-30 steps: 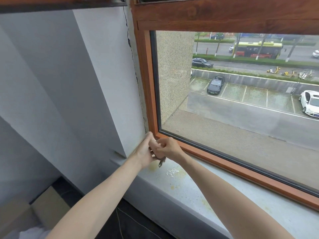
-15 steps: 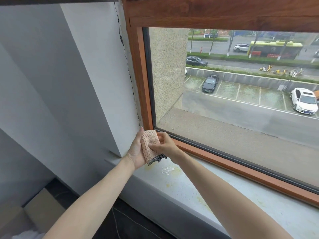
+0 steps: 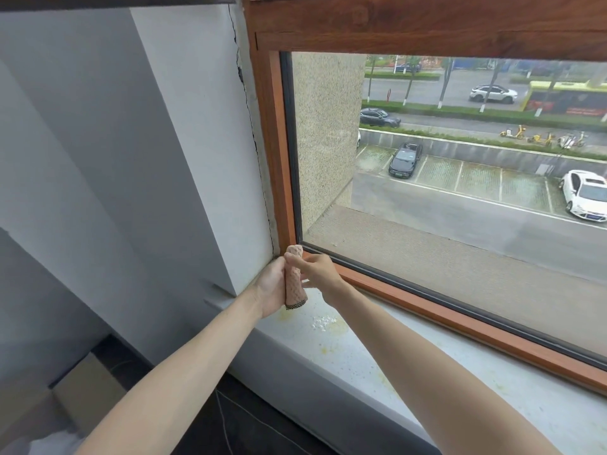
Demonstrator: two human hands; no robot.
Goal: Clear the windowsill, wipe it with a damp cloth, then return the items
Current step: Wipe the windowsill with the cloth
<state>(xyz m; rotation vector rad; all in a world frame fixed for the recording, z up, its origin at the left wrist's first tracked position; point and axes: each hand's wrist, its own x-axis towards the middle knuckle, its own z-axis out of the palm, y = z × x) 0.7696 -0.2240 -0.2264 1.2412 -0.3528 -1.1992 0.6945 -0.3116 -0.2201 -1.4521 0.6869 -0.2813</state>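
Fingers clamped on folded pink cloth [image 3: 293, 284]: left hand [image 3: 271, 287] wraps it, right hand [image 3: 317, 274] pinches top. Risk: narrow fold smears white crumbs [image 3: 323, 321] across windowsill [image 3: 377, 362].

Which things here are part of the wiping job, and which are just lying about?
Job: cloth, held by left hand and right hand; windowsill; white crumbs and yellow stains on it.
Lying about: cardboard box on the floor; parked cars outside.
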